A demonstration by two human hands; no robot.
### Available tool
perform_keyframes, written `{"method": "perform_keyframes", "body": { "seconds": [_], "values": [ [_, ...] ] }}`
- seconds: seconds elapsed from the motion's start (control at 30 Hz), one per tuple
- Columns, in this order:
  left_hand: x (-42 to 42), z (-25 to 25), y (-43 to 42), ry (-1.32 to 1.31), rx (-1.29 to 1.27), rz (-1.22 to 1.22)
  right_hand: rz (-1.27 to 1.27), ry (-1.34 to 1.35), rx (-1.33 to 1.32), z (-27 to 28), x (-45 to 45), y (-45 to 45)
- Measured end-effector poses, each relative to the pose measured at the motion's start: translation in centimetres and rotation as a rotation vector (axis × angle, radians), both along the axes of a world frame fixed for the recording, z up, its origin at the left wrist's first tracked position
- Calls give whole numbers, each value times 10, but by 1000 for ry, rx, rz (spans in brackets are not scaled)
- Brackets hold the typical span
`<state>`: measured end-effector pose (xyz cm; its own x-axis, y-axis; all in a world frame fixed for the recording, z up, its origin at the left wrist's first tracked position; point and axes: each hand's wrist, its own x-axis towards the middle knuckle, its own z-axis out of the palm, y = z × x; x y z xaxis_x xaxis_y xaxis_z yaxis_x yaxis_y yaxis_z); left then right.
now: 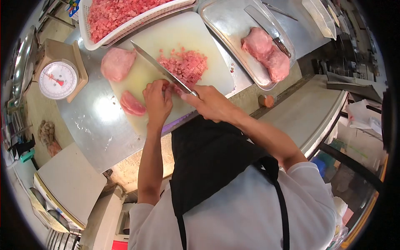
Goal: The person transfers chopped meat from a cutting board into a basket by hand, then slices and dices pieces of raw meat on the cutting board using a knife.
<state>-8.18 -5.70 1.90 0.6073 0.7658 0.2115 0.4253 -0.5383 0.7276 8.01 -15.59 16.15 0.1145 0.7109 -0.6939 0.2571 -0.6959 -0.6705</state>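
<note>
My right hand [208, 102] is wrapped around the handle of a long kitchen knife [153, 61]. The blade slants up and left across the white cutting board [221, 77]. Close beside the blade, my left hand [158, 98] has its fingers curled down on a piece of raw meat, mostly hidden by the fingers. Beyond the blade lies a heap of diced pink meat [189, 66]. To the left sit a large chunk of meat [118, 64] and, nearer me, some meat slices [132, 103].
A white basket [143, 26] full of diced meat stands at the back. On the right, a metal tray [233, 41] carries meat pieces [266, 52] and another knife [266, 27]. A dial scale [58, 79] is at the left of the metal table [91, 133].
</note>
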Motion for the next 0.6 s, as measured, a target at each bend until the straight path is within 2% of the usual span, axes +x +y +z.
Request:
{"method": "perform_keyframes", "body": {
  "seconds": [0.07, 0.17, 0.33, 0.43, 0.53, 0.6],
  "values": [
    [-3, -1, 1, 10, -33, -13, 2, -31, 43, -7, -6, -16],
    [-1, -4, 7, 60, 23, -35, -29, -91, 247, -53, -14, -18],
    [-6, -6, 7, 131, 85, -104, -33, -99, 297, -58, -13, 5],
    [-12, -2, 3, -164, -316, 143, 64, -208, 403, -55, 2, -9],
    [-24, 29, 0, -383, -231, 437, 231, -279, 445, -27, 15, -51],
    [-21, 39, 7, -501, -178, 412, 297, -293, 467, -22, 21, -68]
  ]
}}
